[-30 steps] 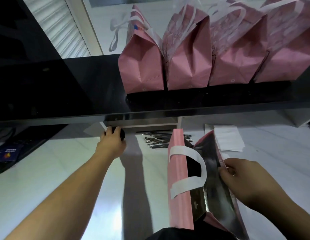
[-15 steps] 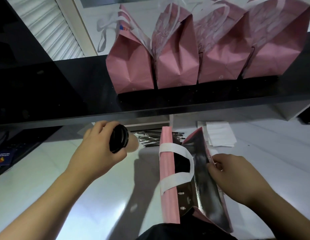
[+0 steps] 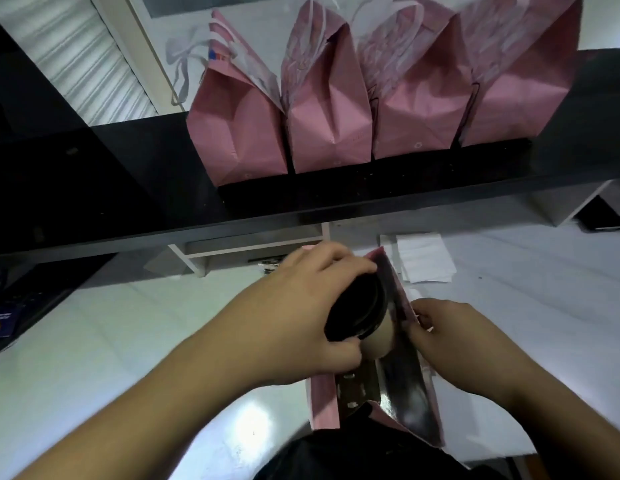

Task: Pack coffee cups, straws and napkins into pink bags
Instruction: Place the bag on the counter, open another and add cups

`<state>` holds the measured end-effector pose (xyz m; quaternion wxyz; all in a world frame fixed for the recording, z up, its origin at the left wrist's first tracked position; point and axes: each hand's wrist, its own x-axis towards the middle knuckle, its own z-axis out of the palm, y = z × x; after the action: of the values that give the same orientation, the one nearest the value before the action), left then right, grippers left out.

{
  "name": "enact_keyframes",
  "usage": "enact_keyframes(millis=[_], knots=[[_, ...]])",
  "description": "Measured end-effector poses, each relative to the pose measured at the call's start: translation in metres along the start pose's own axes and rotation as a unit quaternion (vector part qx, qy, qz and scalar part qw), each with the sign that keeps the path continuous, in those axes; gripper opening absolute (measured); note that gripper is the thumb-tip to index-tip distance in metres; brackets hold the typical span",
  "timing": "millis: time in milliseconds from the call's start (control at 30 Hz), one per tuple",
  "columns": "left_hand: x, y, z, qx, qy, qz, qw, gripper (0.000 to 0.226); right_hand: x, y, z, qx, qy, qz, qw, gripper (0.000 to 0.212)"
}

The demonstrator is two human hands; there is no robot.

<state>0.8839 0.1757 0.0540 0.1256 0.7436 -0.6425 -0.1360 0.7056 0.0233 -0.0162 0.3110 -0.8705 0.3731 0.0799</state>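
Pink paper on the outside and shiny silver foil within: that is the bag [image 3: 410,403] standing open on the white counter [image 3: 94,358] between your two hands. Its walls are creased flat panels, and the foil lining catches blurred reflections.

Your left hand [image 3: 298,317] grips a coffee cup [image 3: 367,323], tilted on its side over the bag's mouth. The cup has a round black lid, glossy and ridged at the rim, and a smooth beige body. Your fingers [image 3: 339,263] curl over the top of the lid and the thumb closes in under it, so the cup is clamped all round. The beige end points toward the foil wall, right against it or nearly so; motion blur hides which.

Your right hand [image 3: 453,337] pinches the bag's right wall near its top edge, fingers bent tight on the paper and holding the mouth apart.

Just beyond your right fingers lies a loose stack of white napkins [image 3: 424,258], square and soft-edged. Beyond your left fingers, a few dark thin straws [image 3: 272,266] show, mostly hidden by the hand.

Farther out, a glossy black shelf [image 3: 128,188] carries four more pink bags [image 3: 329,109] in a row, upright, sides touching, tops folded to peaks with white ribbon handles.
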Motion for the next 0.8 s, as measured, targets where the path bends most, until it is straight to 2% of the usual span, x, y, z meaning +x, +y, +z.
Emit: enact_keyframes(millis=[133, 333, 433, 633, 800], knots=[[0.014, 0.004, 0.026, 0.077, -0.095, 0.014, 0.992, 0.081, -0.001, 0.005, 0.002, 0.006, 0.012, 0.005, 1.000, 0.031], [0.030, 0.003, 0.079, 0.173, -0.184, 0.053, 0.966, 0.072, 0.000, 0.006, 0.005, 0.003, 0.023, 0.007, 1.000, 0.029], [0.030, -0.002, 0.098, 0.180, -0.225, 0.048, 0.956, 0.073, 0.001, 0.006, 0.006, 0.008, 0.028, 0.009, 1.000, 0.029], [0.031, -0.011, 0.120, 0.194, -0.244, 0.046, 0.949, 0.078, -0.001, 0.006, 0.008, 0.028, 0.029, 0.006, 0.999, 0.028], [0.031, -0.009, 0.132, 0.211, -0.238, 0.053, 0.947, 0.068, 0.001, 0.007, 0.009, 0.032, 0.038, 0.002, 0.999, 0.029]])
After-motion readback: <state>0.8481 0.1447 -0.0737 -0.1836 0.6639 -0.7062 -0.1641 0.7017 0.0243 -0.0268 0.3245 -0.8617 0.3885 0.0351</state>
